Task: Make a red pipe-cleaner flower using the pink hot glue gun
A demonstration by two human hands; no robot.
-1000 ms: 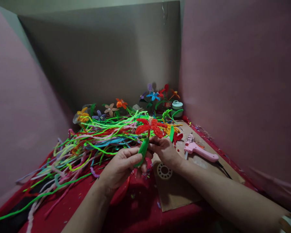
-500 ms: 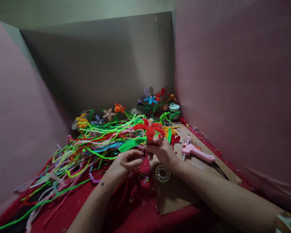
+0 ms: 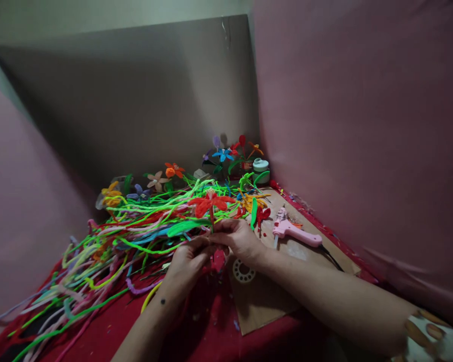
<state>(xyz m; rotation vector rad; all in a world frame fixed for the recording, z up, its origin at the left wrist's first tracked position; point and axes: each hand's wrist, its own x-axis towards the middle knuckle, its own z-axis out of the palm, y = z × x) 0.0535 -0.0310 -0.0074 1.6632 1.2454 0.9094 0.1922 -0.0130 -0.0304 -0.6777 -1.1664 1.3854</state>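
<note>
A red pipe-cleaner flower (image 3: 211,204) with a pale centre stands upright above my fingers in the head view. My right hand (image 3: 243,244) pinches its stem just below the petals. Right against those fingertips, my left hand (image 3: 191,256) is closed on the lower part of the same stem; the exact grip is partly hidden. A green fuzzy leaf (image 3: 186,228) sticks out to the left from the stem. Both hands hover over the near edge of the pile of pipe cleaners (image 3: 147,231).
A pink glue gun (image 3: 298,234) lies on a cardboard sheet (image 3: 268,306), with a white ring with holes (image 3: 243,270) nearby. Finished flowers (image 3: 156,181) and a mint-lidded jar (image 3: 260,171) stand along the back. Red cloth (image 3: 207,327) covers the table.
The flower has turned from facing me to a more upright, side-on pose. My left hand has closed in on the stem beside my right fingers. The camera view has swung slightly right.
</note>
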